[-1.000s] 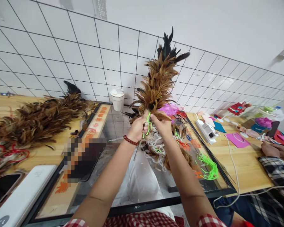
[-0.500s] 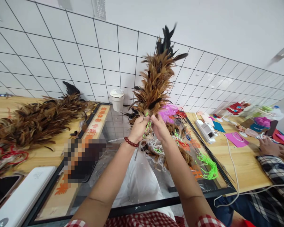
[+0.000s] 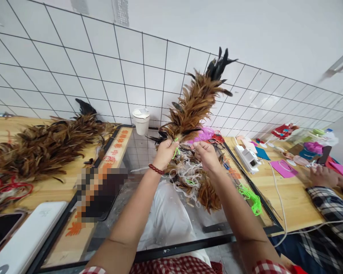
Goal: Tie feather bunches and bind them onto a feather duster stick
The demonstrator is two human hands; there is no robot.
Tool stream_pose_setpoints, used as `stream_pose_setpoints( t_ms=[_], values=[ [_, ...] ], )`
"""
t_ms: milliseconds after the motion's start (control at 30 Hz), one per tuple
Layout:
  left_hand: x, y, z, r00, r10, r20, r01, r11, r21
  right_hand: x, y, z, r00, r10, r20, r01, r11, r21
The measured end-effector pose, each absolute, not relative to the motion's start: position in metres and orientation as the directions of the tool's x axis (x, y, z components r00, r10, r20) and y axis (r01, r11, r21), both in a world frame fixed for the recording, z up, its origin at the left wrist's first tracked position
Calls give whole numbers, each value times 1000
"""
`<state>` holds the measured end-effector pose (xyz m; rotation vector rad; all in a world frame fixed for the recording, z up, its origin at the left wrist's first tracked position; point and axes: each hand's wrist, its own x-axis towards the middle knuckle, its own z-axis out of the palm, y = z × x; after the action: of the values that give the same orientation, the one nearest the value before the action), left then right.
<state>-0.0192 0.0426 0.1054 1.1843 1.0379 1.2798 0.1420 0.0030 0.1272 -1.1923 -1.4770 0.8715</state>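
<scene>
My left hand (image 3: 165,154) is closed around the base of a brown feather duster (image 3: 196,102), which leans up and to the right and ends in black feathers. A bright green cord (image 3: 176,153) shows at the thumb, looped by the duster's lower end. Off to the right, my right hand (image 3: 206,156) is closed in a pinch, apart from the duster; whatever sits in its fingertips is too small to make out. Below both hands lies a tangle of white string (image 3: 188,173) among loose brown feathers (image 3: 209,196) on the glass tabletop.
Another feather duster (image 3: 51,142) lies at the left, near a white power bank (image 3: 31,236). A white lidded cup (image 3: 141,121) stands by the wire grid. Green cords (image 3: 251,198) and a power strip (image 3: 247,158) are at the right. A co-worker's hand (image 3: 322,176) is at far right.
My right hand has moved right, away from the left hand. The duster has tipped further right and its tip is lower. My left hand keeps its hold.
</scene>
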Motion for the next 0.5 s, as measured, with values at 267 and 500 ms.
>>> stream_pose_setpoints(
  t_ms=[267,500],
  values=[
    [-20,44,97,86,946,312,462,-315,829,135,-7,185,-505,800,325,863,459,210],
    [-15,14,117,215,913,348,606,-404,685,113,32,216,-675,711,197,724,588,361]
  ],
)
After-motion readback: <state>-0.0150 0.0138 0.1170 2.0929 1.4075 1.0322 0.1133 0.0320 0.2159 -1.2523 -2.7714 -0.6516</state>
